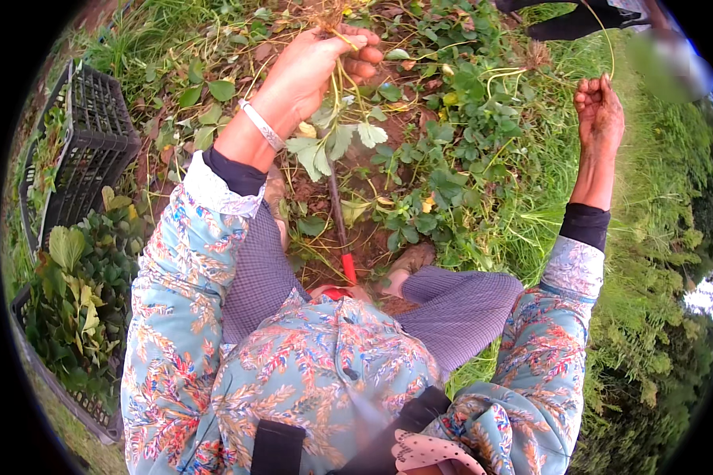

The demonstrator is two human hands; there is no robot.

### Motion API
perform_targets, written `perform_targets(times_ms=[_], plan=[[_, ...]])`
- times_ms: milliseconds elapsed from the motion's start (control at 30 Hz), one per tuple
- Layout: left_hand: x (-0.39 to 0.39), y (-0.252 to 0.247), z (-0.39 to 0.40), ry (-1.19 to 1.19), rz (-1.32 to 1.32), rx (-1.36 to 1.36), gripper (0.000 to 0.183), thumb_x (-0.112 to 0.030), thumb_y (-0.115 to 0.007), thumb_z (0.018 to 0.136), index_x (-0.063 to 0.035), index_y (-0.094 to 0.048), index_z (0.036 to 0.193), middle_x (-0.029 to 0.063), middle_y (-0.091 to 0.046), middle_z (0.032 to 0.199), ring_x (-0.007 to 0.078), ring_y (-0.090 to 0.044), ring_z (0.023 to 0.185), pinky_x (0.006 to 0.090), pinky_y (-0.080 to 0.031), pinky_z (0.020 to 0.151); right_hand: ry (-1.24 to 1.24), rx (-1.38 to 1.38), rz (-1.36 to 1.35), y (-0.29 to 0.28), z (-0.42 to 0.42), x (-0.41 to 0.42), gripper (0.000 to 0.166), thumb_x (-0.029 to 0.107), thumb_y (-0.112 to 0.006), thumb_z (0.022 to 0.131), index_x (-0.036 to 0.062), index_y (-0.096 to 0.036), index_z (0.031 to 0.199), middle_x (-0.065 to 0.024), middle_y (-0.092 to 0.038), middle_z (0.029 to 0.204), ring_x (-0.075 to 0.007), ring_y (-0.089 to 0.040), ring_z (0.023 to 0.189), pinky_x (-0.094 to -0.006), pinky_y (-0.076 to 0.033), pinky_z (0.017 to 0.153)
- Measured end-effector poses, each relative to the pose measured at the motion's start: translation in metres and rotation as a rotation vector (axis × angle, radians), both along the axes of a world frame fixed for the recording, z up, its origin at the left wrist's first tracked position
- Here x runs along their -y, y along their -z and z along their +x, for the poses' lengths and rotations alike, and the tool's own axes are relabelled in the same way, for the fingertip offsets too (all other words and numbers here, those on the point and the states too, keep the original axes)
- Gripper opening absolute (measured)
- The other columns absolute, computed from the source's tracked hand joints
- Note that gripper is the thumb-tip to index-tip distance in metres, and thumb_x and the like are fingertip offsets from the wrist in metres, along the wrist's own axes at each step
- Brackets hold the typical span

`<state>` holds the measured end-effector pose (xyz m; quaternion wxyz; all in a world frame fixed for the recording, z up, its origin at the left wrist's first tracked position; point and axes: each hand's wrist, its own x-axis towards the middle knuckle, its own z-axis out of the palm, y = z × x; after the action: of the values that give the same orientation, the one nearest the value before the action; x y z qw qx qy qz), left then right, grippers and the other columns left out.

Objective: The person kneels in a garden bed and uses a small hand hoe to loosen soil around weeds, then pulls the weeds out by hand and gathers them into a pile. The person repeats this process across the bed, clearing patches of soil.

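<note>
My left hand (pixel 333 62), with a pale bracelet at the wrist, holds a strawberry-like plant upside down. Its brown roots (pixel 324 13) stick up above my fingers, and its stems and green leaves (pixel 327 145) hang below. Off to the right, my raised right hand (pixel 600 113) pinches a long thin stem (pixel 612 50) that arches up towards the top edge. Left of that hand is a root clump (pixel 536 56) with pale stems; whether it lies on the ground is hard to tell. A dark shaft (pixel 337 208) with a red end (pixel 349 268) lies between my legs.
Low leafy plants (pixel 451 184) and bare soil (pixel 368 231) lie before me. On the left are a tilted black plastic crate (pixel 98 139) and another crate (pixel 74 409) heaped with leafy plants (pixel 77 314). Grass (pixel 647 237) runs along the right. Another person's dark clothing (pixel 570 24) shows at upper right.
</note>
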<state>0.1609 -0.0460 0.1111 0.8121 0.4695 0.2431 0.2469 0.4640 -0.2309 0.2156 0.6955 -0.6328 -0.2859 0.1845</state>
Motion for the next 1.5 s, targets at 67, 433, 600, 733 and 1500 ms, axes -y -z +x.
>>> perform_targets(times_ms=[67,433,600,733,1500], plan=[[-0.001,0.001,0.005,0.002,0.046,0.034,0.020,-0.014,-0.052,0.081,-0.0014,-0.056,0.096,0.0056,-0.060,0.080,0.0095,-0.054,0.063,0.0204,-0.044,0.057,-0.198,-0.159,0.045,-0.018,0.007,0.003,0.016,0.017,-0.047,0.085,0.0029,-0.051,0.077,-0.0091,-0.056,0.070,-0.0126,-0.051,0.058,-0.0223,-0.043,0.052],[-0.003,0.009,0.004,-0.005,0.133,-0.038,0.021,-0.014,-0.055,0.079,0.0016,-0.059,0.091,0.0065,-0.061,0.072,0.0058,-0.044,0.051,0.0189,-0.032,0.044,-0.339,-0.158,-0.216,0.059,-0.035,-0.011,0.025,0.025,-0.046,0.085,0.0070,-0.044,0.068,-0.0052,-0.050,0.063,-0.0163,-0.053,0.058,-0.0237,-0.040,0.054],[-0.004,0.016,0.014,0.014,0.064,-0.116,0.021,-0.011,-0.051,0.080,0.0015,-0.057,0.095,0.0096,-0.061,0.089,0.0087,-0.049,0.054,0.0212,-0.040,0.049,-0.500,-0.230,-0.076,0.045,-0.080,-0.024,0.026,0.023,-0.044,0.086,0.0050,-0.043,0.068,-0.0067,-0.046,0.061,-0.0170,-0.048,0.057,-0.0266,-0.041,0.056],[0.013,0.012,0.014,0.200,-0.028,-0.077,0.024,-0.007,-0.049,0.079,0.0011,-0.053,0.102,0.0092,-0.058,0.093,0.0121,-0.054,0.059,0.0241,-0.043,0.051,-0.530,-0.260,-0.059,0.049,-0.095,-0.031,0.026,0.022,-0.044,0.087,0.0044,-0.043,0.068,-0.0073,-0.046,0.061,-0.0172,-0.047,0.057,-0.0277,-0.042,0.056],[0.004,0.021,0.014,0.357,0.171,-0.035,0.014,-0.004,-0.052,0.079,0.0015,-0.055,0.092,0.0039,-0.055,0.077,0.0094,-0.049,0.057,0.0224,-0.041,0.050,-0.365,1.201,-0.498,0.092,-0.152,-0.051,0.014,0.007,-0.054,0.073,0.0090,-0.056,0.087,-0.0080,-0.055,0.080,-0.0279,-0.056,0.069,-0.0355,-0.046,0.060]])
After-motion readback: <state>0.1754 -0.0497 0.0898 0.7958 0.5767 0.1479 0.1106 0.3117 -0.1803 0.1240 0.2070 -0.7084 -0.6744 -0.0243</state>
